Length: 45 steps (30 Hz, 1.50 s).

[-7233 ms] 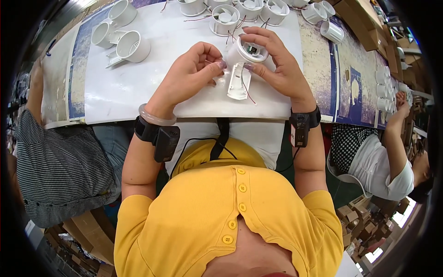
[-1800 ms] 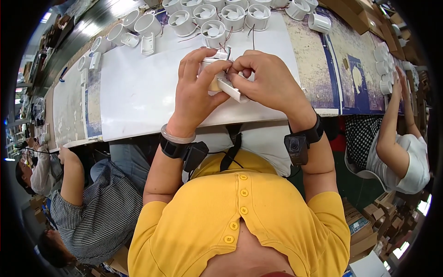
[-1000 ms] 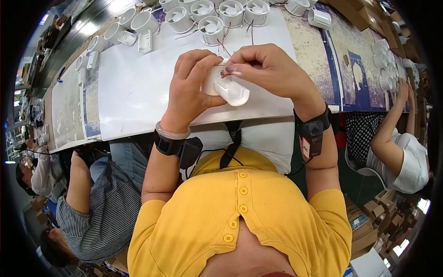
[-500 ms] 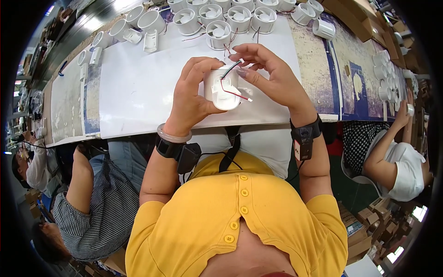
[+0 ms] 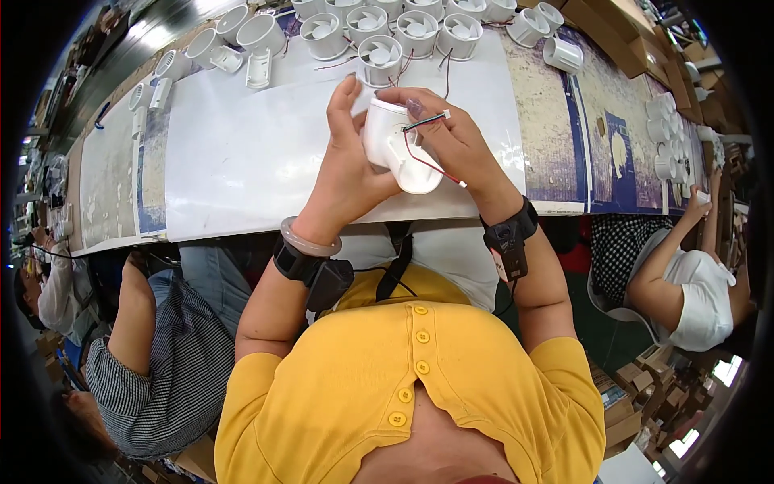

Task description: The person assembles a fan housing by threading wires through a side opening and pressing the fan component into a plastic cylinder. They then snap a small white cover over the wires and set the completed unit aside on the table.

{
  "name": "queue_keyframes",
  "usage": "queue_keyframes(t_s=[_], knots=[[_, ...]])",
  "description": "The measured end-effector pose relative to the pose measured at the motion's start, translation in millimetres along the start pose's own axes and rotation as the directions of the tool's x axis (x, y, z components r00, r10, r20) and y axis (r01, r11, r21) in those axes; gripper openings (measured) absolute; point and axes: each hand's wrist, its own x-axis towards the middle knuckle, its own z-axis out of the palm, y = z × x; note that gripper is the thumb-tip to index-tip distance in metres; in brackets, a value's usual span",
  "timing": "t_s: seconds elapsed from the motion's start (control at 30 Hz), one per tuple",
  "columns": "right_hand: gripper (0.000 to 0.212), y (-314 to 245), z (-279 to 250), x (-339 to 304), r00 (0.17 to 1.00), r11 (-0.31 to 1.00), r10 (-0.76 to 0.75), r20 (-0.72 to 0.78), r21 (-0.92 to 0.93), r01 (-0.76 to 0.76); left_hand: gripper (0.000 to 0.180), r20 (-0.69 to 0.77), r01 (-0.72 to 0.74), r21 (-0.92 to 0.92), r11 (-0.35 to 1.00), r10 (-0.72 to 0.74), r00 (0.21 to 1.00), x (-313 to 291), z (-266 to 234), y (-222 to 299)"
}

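A white plastic fan housing [image 5: 380, 139], round with a trough-like extension, is tilted between my hands above the table's near edge. My right hand [image 5: 461, 145] grips its upper right side, fingers over the rim. From the housing come a dark green and black wire lead [image 5: 426, 122] and a red wire lead [image 5: 435, 167], each ending in a small white connector. My left hand [image 5: 348, 157] is spread at the housing's left, fingers stretched up and thumb near its lower side; whether the thumb touches it I cannot tell.
Several white round fan units [image 5: 380, 55] with wires stand at the far side of the white table sheet [image 5: 242, 153]. Several empty white housings [image 5: 260, 34] lie far left. A cardboard box [image 5: 601, 32] is far right. People sit at both sides, one holding a white part.
The housing has turned, its trough end swinging right. My right hand has closed onto its upper right side, while my left hand's fingers have lifted off and spread. The wire leads moved along.
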Motion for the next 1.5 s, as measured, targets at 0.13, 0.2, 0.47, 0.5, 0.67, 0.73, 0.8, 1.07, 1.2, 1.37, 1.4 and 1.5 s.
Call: queue_keyframes(t_s=[0.13, 0.2, 0.47, 0.5, 0.67, 0.73, 0.8, 1.07, 1.2, 1.37, 1.4, 1.5], knots=[[0.032, 5, -4, 6, 0.987, 0.981, -0.158, -0.041, -0.117, 0.152, 0.112, 0.223, 0.320, -0.224, 0.921, -0.271, 0.936, -4, 7, 4], [0.030, 4, -3, 10, 0.990, 0.983, -0.139, -0.010, -0.122, 0.137, 0.109, 0.219, 0.281, -0.221, 0.934, -0.233, 0.947, -4, 10, 5], [0.019, 6, 2, 15, 1.000, 0.995, 0.016, -0.009, 0.098, -0.015, 0.105, 0.200, 0.266, -0.273, 0.925, -0.216, 0.956, -4, 14, 2], [0.019, 7, 2, 15, 1.000, 0.995, 0.017, -0.009, 0.098, -0.016, 0.105, 0.200, 0.266, -0.273, 0.925, -0.216, 0.956, -4, 14, 0], [0.016, 9, 5, 19, 1.000, 0.991, 0.002, -0.009, 0.130, 0.000, 0.109, 0.182, 0.185, -0.225, 0.957, -0.145, 0.972, -3, 12, -4], [0.017, 8, 5, 19, 1.000, 0.991, -0.018, 0.000, 0.130, 0.017, 0.107, 0.216, 0.227, -0.250, 0.941, -0.174, 0.961, -2, 11, -2], [0.017, 7, 5, 19, 1.000, 0.991, -0.027, 0.004, 0.132, 0.026, 0.106, 0.211, 0.210, -0.237, 0.949, -0.160, 0.964, -2, 10, -2], [0.016, 10, 0, 20, 0.995, 0.993, -0.065, 0.070, 0.106, 0.057, 0.102, 0.231, 0.198, -0.225, 0.954, -0.145, 0.962, -3, 8, -2], [0.015, 11, 0, 20, 0.993, 0.992, -0.071, 0.095, 0.108, 0.061, 0.102, 0.232, 0.213, -0.216, 0.953, -0.161, 0.959, -4, 9, -4], [0.014, 9, 0, 19, 0.995, 0.996, -0.076, 0.066, 0.041, 0.073, 0.104, 0.189, 0.184, -0.160, 0.970, -0.153, 0.970, -6, 14, -2], [0.014, 9, 0, 19, 0.996, 0.997, -0.077, 0.054, 0.007, 0.077, 0.104, 0.178, 0.194, -0.142, 0.971, -0.168, 0.970, -7, 15, 0], [0.015, 7, 0, 20, 0.997, 0.999, -0.043, 0.071, 0.016, 0.042, 0.104, 0.146, 0.152, -0.160, 0.975, -0.129, 0.981, -8, 18, -5]])
